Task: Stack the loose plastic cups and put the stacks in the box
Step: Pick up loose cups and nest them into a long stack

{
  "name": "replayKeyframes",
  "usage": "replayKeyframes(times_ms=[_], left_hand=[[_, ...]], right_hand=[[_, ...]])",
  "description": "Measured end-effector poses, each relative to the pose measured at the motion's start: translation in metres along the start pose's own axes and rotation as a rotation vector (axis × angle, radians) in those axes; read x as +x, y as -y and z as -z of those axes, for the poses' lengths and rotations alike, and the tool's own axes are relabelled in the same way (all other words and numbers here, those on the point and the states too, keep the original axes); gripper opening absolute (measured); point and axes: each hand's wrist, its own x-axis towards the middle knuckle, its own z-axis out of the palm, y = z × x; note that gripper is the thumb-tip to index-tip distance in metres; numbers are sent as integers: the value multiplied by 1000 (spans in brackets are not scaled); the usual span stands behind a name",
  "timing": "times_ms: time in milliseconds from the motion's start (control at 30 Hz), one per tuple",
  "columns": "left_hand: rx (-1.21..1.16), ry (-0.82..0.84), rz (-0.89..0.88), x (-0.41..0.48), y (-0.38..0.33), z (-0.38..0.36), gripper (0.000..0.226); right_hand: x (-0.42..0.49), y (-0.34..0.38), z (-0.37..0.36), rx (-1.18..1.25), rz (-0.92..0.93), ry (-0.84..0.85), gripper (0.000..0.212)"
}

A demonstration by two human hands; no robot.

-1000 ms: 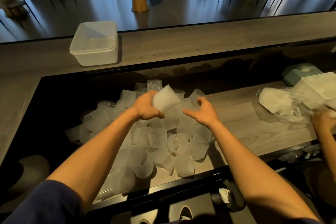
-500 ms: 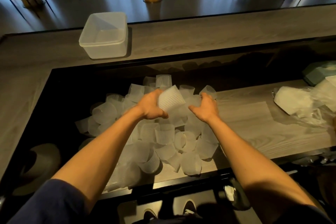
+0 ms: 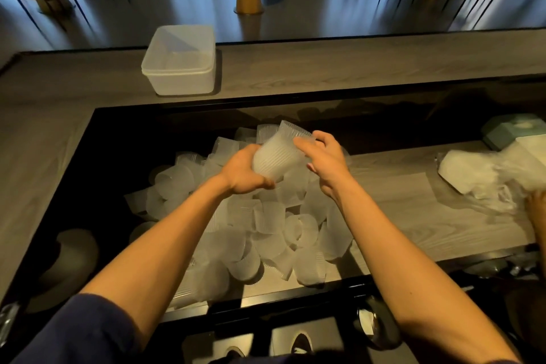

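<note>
Cup stack point(image 3: 276, 158): left hand point(image 3: 242, 171) fingers wrapped round base, tilted for nesting. Right hand point(image 3: 326, 164) fingers point(image 3: 302, 145) pinching rim end. Loose cups point(image 3: 266, 233) heaped beneath; box point(image 3: 180, 68) on far surface point(image 3: 354, 68).

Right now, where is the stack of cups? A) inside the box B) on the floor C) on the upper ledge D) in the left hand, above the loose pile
D: the left hand grips the stack of cups over the loose pile; the box sits apart on the ledge.
</note>
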Motion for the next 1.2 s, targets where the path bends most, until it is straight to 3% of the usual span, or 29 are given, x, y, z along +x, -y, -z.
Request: replayKeyframes(times_ms=[267,333,400,500,633,733,867,967,1067,1200], left_hand=[[-83,-43,25,-18,1,10,84],[-142,-81,39,-22,0,14,77],[-177,-126,45,-25,0,19,71],[-198,-141,52,-31,6,27,76],[-238,-103,8,-39,9,32,88],[-77,-66,35,-43,19,35,102],[389,-93,409,-53,48,40,121],[508,-76,591,-68,68,38,118],[535,-37,639,-75,76,27,115],[644,-119,612,-73,70,16,109]], right_hand=[[-15,11,-18,-46,28,136,40],[-21,15,-29,-128,73,190,46],[-22,14,-36,-201,103,238,64],[-28,14,-45,-132,48,297,82],[-34,8,-61,-54,50,302,57],[-35,4,-70,-118,111,272,65],[-33,-6,-70,-185,100,232,73],[-33,-13,-67,-150,68,235,77],[-33,-14,-67,-156,34,286,67],[-36,-12,-67,-143,10,361,49]])
